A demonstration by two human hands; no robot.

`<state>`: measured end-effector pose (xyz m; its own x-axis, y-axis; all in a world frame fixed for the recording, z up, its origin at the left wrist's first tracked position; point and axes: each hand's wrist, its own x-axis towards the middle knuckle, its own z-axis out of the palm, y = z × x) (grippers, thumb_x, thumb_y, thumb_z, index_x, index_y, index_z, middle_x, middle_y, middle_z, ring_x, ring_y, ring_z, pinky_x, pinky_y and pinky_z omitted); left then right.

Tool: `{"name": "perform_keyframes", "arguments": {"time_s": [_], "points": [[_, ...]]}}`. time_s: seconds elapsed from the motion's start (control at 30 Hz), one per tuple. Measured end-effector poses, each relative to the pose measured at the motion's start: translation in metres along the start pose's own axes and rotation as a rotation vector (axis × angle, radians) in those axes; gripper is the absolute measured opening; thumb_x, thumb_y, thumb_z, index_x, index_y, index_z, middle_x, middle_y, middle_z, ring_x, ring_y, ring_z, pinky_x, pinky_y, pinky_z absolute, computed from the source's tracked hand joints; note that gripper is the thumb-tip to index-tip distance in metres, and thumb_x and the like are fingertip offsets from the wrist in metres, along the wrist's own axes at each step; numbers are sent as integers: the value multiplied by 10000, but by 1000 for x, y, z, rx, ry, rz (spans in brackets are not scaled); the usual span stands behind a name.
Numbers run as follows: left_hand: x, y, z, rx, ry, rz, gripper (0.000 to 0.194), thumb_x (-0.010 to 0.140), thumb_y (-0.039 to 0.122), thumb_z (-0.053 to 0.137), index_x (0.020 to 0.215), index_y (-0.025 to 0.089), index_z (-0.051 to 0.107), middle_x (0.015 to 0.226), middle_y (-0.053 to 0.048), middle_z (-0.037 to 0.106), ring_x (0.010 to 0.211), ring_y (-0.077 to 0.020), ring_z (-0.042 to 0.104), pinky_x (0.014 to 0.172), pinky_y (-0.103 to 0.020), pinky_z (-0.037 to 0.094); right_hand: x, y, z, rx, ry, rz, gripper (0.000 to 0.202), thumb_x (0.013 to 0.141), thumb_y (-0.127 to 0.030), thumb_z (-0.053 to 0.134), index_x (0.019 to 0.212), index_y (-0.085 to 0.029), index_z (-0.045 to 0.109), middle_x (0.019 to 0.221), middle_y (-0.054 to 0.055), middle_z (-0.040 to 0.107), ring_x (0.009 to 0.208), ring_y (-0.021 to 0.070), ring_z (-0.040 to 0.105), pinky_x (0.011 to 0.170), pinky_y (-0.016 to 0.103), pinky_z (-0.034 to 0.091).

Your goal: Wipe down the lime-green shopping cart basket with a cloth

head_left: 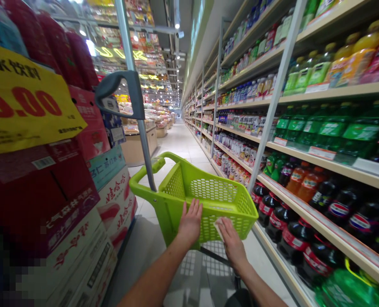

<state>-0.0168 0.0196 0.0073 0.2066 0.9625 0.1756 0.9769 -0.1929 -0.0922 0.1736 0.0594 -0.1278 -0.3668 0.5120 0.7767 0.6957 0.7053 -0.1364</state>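
A bright green shopping cart [237,183] with perforated basket walls stands in the aisle before me. My left hand [191,222] lies on the near side of the basket, its fingers stretched toward the rim and nothing held in it. Farther right, my right hand [232,242] presses a pale cloth or tissue [220,228] against the perforated side wall. A metal pole [145,149] with a grey loop handle [138,96] rises at the cart's left end. The basket holds nothing that I can see.
Stacked drink cartons [112,194] with a yellow price sign [26,102] rise close on the left. Shelves of bottles [330,160] line the right side. The tiled aisle [175,138] runs ahead, past wooden display counters [136,147].
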Motion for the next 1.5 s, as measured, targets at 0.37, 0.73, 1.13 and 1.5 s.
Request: {"name": "perform_keyframes", "arguments": {"time_s": [0.37, 0.73, 1.13, 1.5], "points": [[-9, -17, 1, 52, 56, -18, 595, 766, 166, 329, 1354, 113, 252, 1446, -96, 205, 1342, -220, 115, 1075, -499, 88, 49, -29, -9, 66, 49, -64, 544, 823, -29, 354, 1321, -247, 356, 1367, 61, 383, 1293, 203, 259, 1009, 437, 354], [-17, -45, -2, 64, 133, -79, 577, 772, 164, 321, 1346, 130, 279, 1434, -93, 247, 1340, -209, 128, 1073, -502, 55, 59, -47, -4, 119, 15, -91, 588, 819, -20, 328, 1353, -262, 283, 1391, 46, 345, 1297, 200, 253, 1036, 437, 316], [-17, -44, -3, 21, 174, -77, 549, 766, 170, 337, 1308, 84, 344, 1399, -113, 319, 1320, -223, 203, 1069, -511, 114, 49, -58, 7, 125, -16, -186, 551, 835, -39, 338, 1346, -242, 302, 1333, 54, 434, 1283, 177, 286, 1009, 397, 368], [-27, -59, -5, 140, 189, -101, 583, 750, 160, 357, 1329, 115, 307, 1427, -86, 268, 1330, -222, 169, 1064, -504, 132, 56, -61, 25, 204, 0, -159, 516, 836, -53, 359, 1310, -257, 372, 1335, 38, 430, 1278, 174, 294, 1012, 390, 362]]}}
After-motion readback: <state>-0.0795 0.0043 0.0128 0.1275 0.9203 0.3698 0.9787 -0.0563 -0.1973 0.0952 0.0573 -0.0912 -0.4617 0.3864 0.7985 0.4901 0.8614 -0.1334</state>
